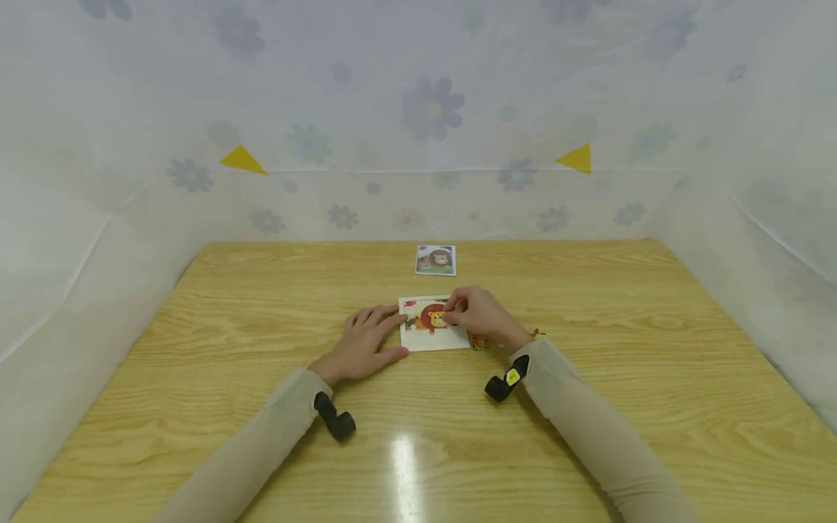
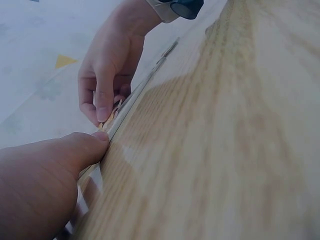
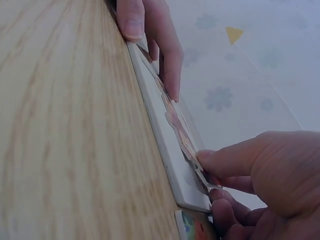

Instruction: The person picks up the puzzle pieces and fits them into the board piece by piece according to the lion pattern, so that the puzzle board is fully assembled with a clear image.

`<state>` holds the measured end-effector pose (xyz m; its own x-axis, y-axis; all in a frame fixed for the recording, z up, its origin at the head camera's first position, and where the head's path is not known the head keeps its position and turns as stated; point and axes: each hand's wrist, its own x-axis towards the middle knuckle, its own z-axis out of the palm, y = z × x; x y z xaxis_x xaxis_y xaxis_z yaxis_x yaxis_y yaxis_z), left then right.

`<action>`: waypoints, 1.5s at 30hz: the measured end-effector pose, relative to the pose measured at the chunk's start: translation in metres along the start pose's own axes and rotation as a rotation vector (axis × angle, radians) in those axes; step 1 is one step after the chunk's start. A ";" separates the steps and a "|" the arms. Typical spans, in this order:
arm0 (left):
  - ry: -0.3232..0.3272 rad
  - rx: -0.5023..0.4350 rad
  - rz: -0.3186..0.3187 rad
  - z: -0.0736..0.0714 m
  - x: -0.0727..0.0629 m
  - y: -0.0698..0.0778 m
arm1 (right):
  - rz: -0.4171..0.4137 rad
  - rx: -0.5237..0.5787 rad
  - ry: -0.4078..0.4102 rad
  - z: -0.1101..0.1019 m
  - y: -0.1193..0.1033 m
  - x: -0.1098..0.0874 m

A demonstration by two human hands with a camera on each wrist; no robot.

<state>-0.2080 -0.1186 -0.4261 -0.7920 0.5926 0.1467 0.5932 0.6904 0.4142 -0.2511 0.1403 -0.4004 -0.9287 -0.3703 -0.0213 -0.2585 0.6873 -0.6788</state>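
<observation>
Pale sleeves [image 1: 591, 428] run up from 5 and 7 o'clock on the head view, each with a black wrist camera [image 1: 336, 421] strapped at its cuff. Taking the white puzzle board [image 1: 434, 343] as the dial's centre, with 12 at the table's far side, the left hand [image 1: 362, 345] lies at 9 o'clock, fingers spread and loose, fingertips on the board's edge. At 3 o'clock the right hand [image 1: 480, 312] has thumb and fingers closed in a pinch. From above, those fingers mostly hide what they hold; the right wrist view shows a thin puzzle piece [image 3: 206, 181] between them, over the board's end. Joined lion pieces [image 1: 431, 318] sit on the upper part of the board, its lower strip bare white. Only the wrist views show the board edge-on, its thickness plain. Loose pieces [image 1: 480, 342] lie at 4 o'clock, partly under the right wrist; the left wrist view does not show them clearly. Only the head view gives the lion card [image 1: 435, 261], flat on the wooden table [image 1: 261, 305] at 12 o'clock, apart from the board
</observation>
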 end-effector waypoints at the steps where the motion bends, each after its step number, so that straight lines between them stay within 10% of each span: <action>1: 0.000 0.000 -0.001 0.000 0.000 0.000 | 0.003 -0.005 0.003 0.000 -0.001 0.000; 20: 0.015 -0.010 0.001 0.001 0.000 0.000 | 0.068 -0.038 0.094 0.004 -0.001 -0.003; 32: 0.017 -0.003 0.015 0.004 0.003 -0.001 | -0.151 0.074 0.016 -0.016 0.014 -0.023; 45: 0.034 -0.018 0.026 0.003 0.000 -0.003 | -0.141 -0.211 -0.159 -0.034 0.011 -0.043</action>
<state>-0.2095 -0.1188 -0.4301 -0.7807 0.5960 0.1879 0.6116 0.6671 0.4254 -0.2230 0.1848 -0.3824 -0.8306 -0.5533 -0.0633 -0.4474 0.7306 -0.5158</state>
